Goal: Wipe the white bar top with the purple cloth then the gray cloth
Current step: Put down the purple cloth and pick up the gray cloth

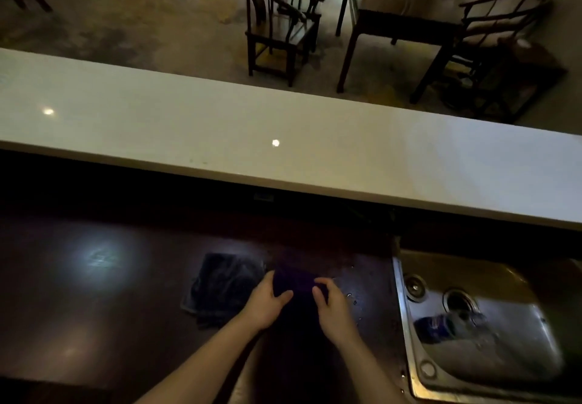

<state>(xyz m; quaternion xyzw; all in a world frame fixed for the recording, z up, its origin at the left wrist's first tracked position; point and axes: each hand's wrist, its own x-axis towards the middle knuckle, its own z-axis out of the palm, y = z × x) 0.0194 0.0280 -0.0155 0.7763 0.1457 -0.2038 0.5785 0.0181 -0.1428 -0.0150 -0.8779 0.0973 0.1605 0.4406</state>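
Observation:
The white bar top [283,126] runs across the middle of the view, raised above a dark lower counter [110,293]. On that counter lies the purple cloth [299,280], very dark in this light. My left hand [266,301] grips its left edge and my right hand [330,306] grips its right edge. The gray cloth [220,284] lies flat just left of my left hand, folded and slightly rumpled.
A steel sink [472,325] sits at the right of the lower counter, with a plastic bottle [441,326] lying in it. Water drops dot the counter beside the sink. Beyond the bar stand dark wooden chairs [283,25] and a table [393,22].

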